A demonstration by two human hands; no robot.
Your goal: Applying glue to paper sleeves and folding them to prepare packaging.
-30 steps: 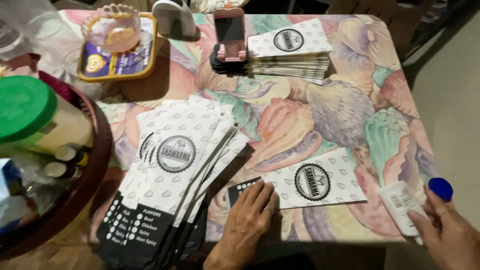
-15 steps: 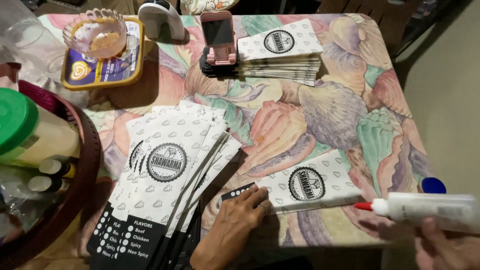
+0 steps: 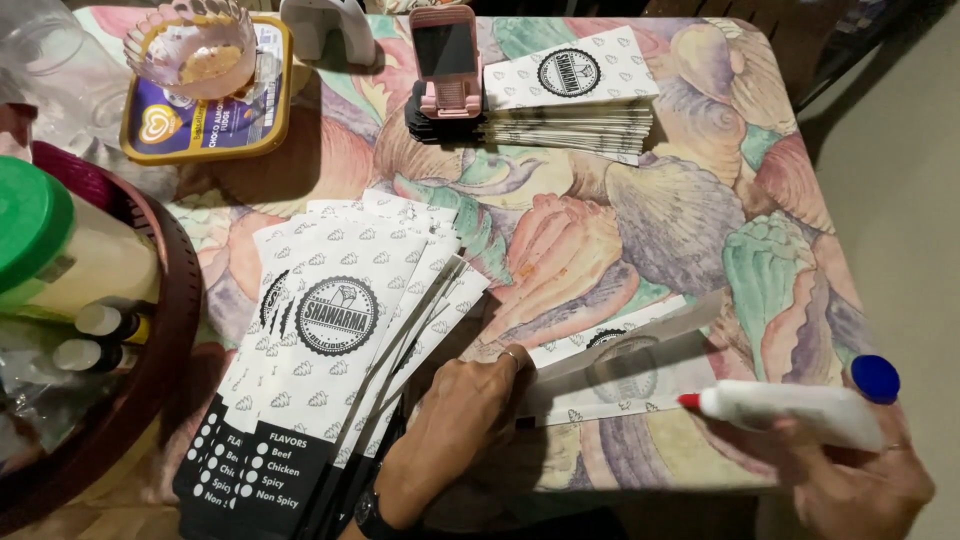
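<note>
Item in hand: one flat printed paper sleeve (image 3: 620, 372), white with a round black badge, lying on the table's near edge between my two hands; its long flap is lifted open, the underside showing grey.

Left hand (image 3: 462, 420): pressed flat on the sleeve's left end, fingers spread and holding it down; ring on one finger, watch at the wrist.

Right hand (image 3: 860, 475): closed around a white glue bottle (image 3: 790, 412) with a blue base, held level; its red nozzle (image 3: 689, 401) points left at the sleeve's right end, just beside the open flap; whether it touches the paper I cannot tell.

To my left: a fanned pile of unglued sleeves (image 3: 330, 350), same print, black panels at their near ends; many lie there, so by my judgement much is left.

Far side: a squared stack of sleeves (image 3: 575, 105), tidy and of good height, which I take for the finished lot; a pink phone stand (image 3: 447, 60) with a phone stands against its left end.

Further out: a glass bowl (image 3: 197, 50) sitting in a yellow tub (image 3: 205, 125); a dark round basket (image 3: 150, 330) at the left edge holding a green-lidded jar (image 3: 50, 245) and small bottles.

Surface: a tablecloth (image 3: 700, 200) with a pastel shell pattern.
</note>
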